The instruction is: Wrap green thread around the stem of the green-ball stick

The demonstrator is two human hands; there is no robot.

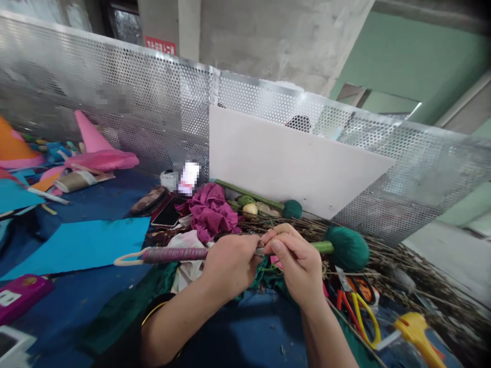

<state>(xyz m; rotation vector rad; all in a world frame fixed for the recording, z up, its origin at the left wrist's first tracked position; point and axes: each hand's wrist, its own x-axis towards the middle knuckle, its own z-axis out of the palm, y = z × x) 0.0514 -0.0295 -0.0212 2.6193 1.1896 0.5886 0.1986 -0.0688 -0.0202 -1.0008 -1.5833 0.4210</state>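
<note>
My left hand (233,263) is closed around the middle of a stick that lies level across the view. The stick's left part is a purple-wrapped handle (176,254) with a cream cord loop at its end. To the right, a green stalk (322,248) carries a round dark green cloth head (348,249). My right hand (297,260) has thumb and fingers pinched together over the stick, close to the left fingertips. What lies in that pinch is too small and too covered to make out. Green cloth (282,283) hangs below both hands.
Scissors (362,312) and a yellow glue gun (416,332) lie at right. Dry twigs (395,255) run along the perforated metal partition (161,102). Magenta cloth (213,209), a phone (169,212), a blue sheet (84,243) and a pink cone hat (94,138) lie left.
</note>
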